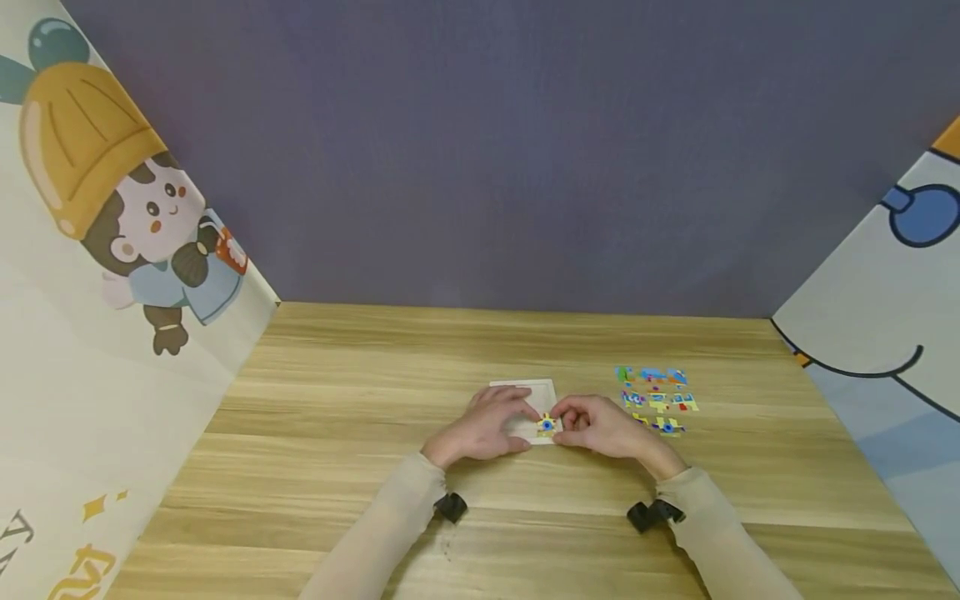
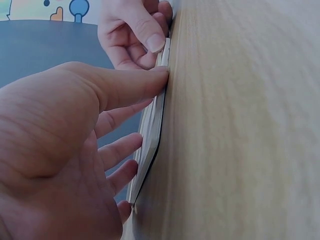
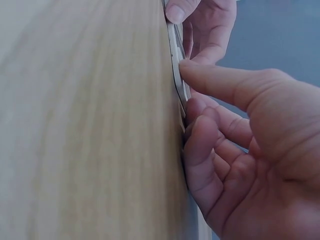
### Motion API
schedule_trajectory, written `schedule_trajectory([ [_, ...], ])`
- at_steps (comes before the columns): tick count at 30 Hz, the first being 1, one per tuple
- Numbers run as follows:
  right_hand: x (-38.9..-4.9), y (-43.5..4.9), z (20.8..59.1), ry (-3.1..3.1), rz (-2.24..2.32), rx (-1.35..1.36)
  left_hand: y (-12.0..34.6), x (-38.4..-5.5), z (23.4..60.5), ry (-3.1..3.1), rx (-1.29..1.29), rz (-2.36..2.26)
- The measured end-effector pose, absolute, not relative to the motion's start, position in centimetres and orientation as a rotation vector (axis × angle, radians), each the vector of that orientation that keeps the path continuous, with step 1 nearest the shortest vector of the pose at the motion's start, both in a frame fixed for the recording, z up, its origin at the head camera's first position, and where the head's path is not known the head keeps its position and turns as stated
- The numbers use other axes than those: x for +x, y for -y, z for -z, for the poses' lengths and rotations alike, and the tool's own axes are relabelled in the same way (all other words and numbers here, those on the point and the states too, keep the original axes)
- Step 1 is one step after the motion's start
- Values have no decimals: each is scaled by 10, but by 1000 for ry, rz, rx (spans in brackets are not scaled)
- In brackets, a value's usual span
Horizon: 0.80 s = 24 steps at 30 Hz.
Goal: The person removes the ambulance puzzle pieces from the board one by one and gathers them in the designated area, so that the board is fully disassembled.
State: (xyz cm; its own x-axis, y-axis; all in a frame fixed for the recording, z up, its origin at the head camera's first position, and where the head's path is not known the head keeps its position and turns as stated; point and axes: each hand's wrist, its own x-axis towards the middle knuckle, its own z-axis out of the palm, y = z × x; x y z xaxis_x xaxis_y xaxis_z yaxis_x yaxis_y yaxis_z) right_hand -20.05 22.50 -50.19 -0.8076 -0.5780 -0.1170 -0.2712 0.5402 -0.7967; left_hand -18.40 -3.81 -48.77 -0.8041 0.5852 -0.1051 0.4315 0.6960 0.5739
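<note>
A shallow white puzzle tray lies on the table. A yellow puzzle piece with a blue round mark is at its near right corner. My left hand holds the tray, spanning its left part: the thumb is on the near edge, a finger reaches toward the piece. In the left wrist view, the left thumb meets the tray's rim. From the right, my right hand pinches the piece by the corner with thumb and index finger, other fingers curled. The right wrist view shows the right hand against the tray's edge.
Several colourful puzzle pieces lie in rows right of the tray, the nearest ones by the right hand. A wooden table carries everything. A dark grey panel rises behind it, and printed side walls flank it.
</note>
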Motion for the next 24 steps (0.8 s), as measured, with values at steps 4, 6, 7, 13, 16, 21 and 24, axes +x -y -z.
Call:
schedule_trajectory([
  [4,-202,-225,502,-2415,1156,-677,38,-184,487,-2623,813,-807],
  [6,-202,-225,502,-2412,1156,-671,38,-184,487,-2625,817,-809],
  [7,-202,-225,501,-2411,1156,-668,38,-184,487,-2626,817,-810],
  [13,-202,-226,501,-2363,1196,-620,37,-184,489,-2637,800,-793],
  [16,-202,-226,500,-2348,1206,-603,37,-183,489,-2639,790,-780],
  [21,-201,-226,500,-2344,1210,-586,37,-184,489,-2642,804,-783],
  [24,-201,-225,500,-2343,1210,-581,38,-184,489,-2641,806,-786],
])
